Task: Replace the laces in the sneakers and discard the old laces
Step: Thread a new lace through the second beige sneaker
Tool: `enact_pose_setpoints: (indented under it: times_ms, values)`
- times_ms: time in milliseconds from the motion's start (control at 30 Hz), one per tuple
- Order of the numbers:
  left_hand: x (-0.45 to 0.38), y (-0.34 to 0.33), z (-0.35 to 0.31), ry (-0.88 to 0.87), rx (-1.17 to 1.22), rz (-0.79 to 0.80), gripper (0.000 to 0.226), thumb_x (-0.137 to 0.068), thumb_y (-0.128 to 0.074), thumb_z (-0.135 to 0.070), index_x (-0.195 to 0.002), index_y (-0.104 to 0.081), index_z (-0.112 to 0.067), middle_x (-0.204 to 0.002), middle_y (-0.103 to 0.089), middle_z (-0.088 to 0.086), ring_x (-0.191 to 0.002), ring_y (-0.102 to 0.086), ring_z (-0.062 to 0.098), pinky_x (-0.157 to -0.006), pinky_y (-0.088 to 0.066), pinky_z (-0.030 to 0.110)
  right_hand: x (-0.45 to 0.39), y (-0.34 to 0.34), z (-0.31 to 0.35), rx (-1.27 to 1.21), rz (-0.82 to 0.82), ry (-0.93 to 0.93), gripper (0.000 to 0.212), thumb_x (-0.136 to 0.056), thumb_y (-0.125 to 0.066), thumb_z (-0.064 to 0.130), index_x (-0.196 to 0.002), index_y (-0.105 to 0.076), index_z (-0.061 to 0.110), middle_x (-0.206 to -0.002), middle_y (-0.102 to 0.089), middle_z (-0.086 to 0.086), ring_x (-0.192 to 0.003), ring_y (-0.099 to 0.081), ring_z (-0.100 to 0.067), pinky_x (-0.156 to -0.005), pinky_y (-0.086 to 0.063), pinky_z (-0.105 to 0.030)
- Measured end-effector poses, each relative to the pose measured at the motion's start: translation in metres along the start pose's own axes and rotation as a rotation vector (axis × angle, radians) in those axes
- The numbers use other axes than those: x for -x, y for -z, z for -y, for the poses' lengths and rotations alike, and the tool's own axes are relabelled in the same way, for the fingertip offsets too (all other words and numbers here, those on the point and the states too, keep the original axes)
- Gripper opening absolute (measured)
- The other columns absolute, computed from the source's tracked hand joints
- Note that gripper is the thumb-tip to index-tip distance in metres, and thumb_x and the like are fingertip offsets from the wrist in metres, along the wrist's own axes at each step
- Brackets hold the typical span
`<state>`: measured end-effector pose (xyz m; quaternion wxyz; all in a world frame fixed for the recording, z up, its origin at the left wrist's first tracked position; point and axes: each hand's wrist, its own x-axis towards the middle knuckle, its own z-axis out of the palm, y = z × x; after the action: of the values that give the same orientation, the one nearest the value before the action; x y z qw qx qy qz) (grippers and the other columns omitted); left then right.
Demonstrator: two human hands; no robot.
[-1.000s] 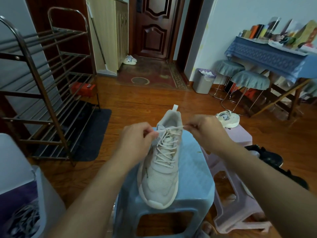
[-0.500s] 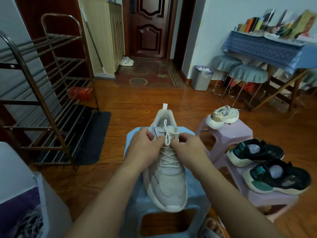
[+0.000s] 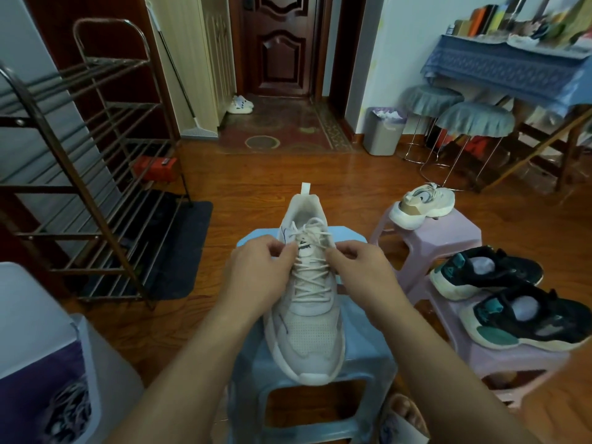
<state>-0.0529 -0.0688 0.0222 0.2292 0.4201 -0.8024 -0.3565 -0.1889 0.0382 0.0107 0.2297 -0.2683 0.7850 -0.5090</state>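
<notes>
A tall metal shoe rack (image 3: 89, 174) fills the view from nine to ten o'clock, and a blue-draped table (image 3: 512, 72) crowded with books sits at two o'clock, with two grey-cushioned stools (image 3: 474, 120) below it. A grey waste bin (image 3: 382, 133) stands at one o'clock by the wall, and a dark wooden door (image 3: 282, 43) closes off twelve o'clock.

At the centre, a light blue plastic stool (image 3: 362, 347) carries the white sneaker (image 3: 307, 315), toe pointing toward six o'clock, heel toward twelve. At three o'clock, pink stools (image 3: 448, 238) hold a second white sneaker (image 3: 423, 203) and, nearer four o'clock, a pair of black and teal sneakers (image 3: 512, 296).

The left hand (image 3: 259, 277) lies against the sneaker's nine o'clock side, its grip narrow, fingers pinching the cream lace (image 3: 309, 251) near the top eyelets. The right hand (image 3: 362, 274) mirrors it at the three o'clock side, also pinching the lace. Loops of lace rise above the tongue between the two hands.

At seven o'clock a pale bin (image 3: 86, 363) holds a dark tangle, too blurred to identify.
</notes>
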Motion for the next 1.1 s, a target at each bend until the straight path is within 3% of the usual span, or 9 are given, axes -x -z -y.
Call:
enact_pose_setpoints:
  times_ms: [67, 167, 400, 500, 600, 733, 833, 967, 1100]
  values:
    - [0.006, 0.003, 0.007, 0.097, 0.243, 0.089, 0.022, -0.098, -0.061, -0.046, -0.102, -0.073, -0.029, -0.099, -0.069, -0.02, -0.091, -0.064, -0.001, -0.083, -0.058, 0.033, 0.011, 0.006, -0.007, -0.133, 0.122, -0.055, 0.02, -0.09, -0.073, 0.035, -0.107, -0.072, 0.025, -0.097, -0.077, 0.011, -0.092, -0.073, -0.007, -0.088, -0.061, -0.038]
    - [0.012, -0.004, 0.008, 0.171, 0.203, 0.12, 0.025, -0.094, -0.066, -0.046, -0.109, -0.062, -0.028, -0.106, -0.064, -0.015, -0.092, -0.06, 0.002, -0.073, -0.049, 0.025, 0.021, 0.001, -0.007, -0.099, 0.136, -0.036, 0.028, -0.091, -0.071, 0.026, -0.118, -0.072, 0.026, -0.105, -0.075, 0.013, -0.096, -0.07, -0.003, -0.087, -0.058, -0.028]
    - [0.013, -0.018, 0.004, 0.163, 0.085, 0.061, 0.036, -0.079, -0.071, -0.053, -0.103, -0.056, -0.03, -0.103, -0.062, -0.01, -0.091, -0.062, 0.011, -0.082, -0.057, 0.042, 0.025, -0.015, -0.001, 0.093, 0.019, 0.0, 0.022, -0.084, -0.069, 0.034, -0.104, -0.075, 0.026, -0.088, -0.074, 0.012, -0.085, -0.068, -0.006, -0.079, -0.059, -0.035]
    - [0.018, -0.018, 0.001, 0.075, -0.095, -0.052, 0.03, -0.088, -0.058, -0.058, -0.097, -0.059, -0.029, -0.092, -0.063, -0.01, -0.084, -0.061, 0.012, -0.073, -0.054, 0.039, 0.027, -0.019, 0.0, 0.325, -0.103, 0.092, 0.026, -0.088, -0.059, 0.041, -0.079, -0.068, 0.018, -0.07, -0.067, 0.004, -0.071, -0.061, -0.012, -0.06, -0.045, -0.033]
    - [0.02, -0.017, -0.001, -0.024, -0.225, -0.135, 0.028, -0.094, -0.052, -0.049, -0.093, -0.063, -0.024, -0.082, -0.064, -0.005, -0.077, -0.06, 0.019, -0.066, -0.051, 0.037, 0.026, -0.02, 0.002, 0.421, -0.167, 0.141, 0.027, -0.094, -0.054, 0.038, -0.079, -0.063, 0.018, -0.07, -0.062, 0.003, -0.069, -0.057, -0.016, -0.057, -0.037, -0.033]
    - [0.023, -0.013, 0.003, -0.051, -0.237, -0.117, 0.027, -0.098, -0.051, -0.038, -0.114, -0.066, -0.022, -0.101, -0.071, -0.001, -0.083, -0.059, 0.016, -0.073, -0.051, 0.035, 0.03, -0.02, 0.004, 0.489, -0.137, 0.122, 0.02, -0.097, -0.048, 0.032, -0.092, -0.061, 0.019, -0.081, -0.061, 0.004, -0.076, -0.054, -0.019, -0.065, -0.037, -0.035]
    - [0.021, -0.009, 0.008, 0.049, 0.02, 0.005, 0.04, -0.099, -0.056, -0.046, -0.133, -0.058, -0.025, -0.118, -0.066, -0.011, -0.097, -0.062, 0.007, -0.077, -0.051, 0.028, 0.028, -0.008, 0.004, 0.264, -0.039, 0.051, 0.025, -0.094, -0.054, 0.033, -0.098, -0.071, 0.016, -0.086, -0.072, 0.001, -0.084, -0.064, -0.016, -0.072, -0.051, -0.035]
    - [0.007, -0.01, 0.006, 0.179, 0.195, 0.079, 0.038, -0.095, -0.06, -0.052, -0.124, -0.057, -0.028, -0.108, -0.061, -0.015, -0.09, -0.058, 0.001, -0.071, -0.049, 0.027, 0.02, -0.01, 0.005, 0.164, -0.04, 0.003, 0.035, -0.087, -0.057, 0.043, -0.09, -0.073, 0.012, -0.081, -0.073, -0.002, -0.083, -0.068, -0.02, -0.078, -0.055, -0.043]
    - [0.002, -0.018, 0.003, 0.133, 0.076, 0.008, 0.032, -0.085, -0.063, -0.058, -0.1, -0.053, -0.031, -0.095, -0.061, -0.012, -0.086, -0.063, 0.013, -0.079, -0.056, 0.041, 0.018, -0.019, 0.009, 0.297, -0.12, 0.023, 0.037, -0.088, -0.057, 0.042, -0.07, -0.064, 0.011, -0.064, -0.063, 0.001, -0.064, -0.057, -0.015, -0.055, -0.042, -0.032]
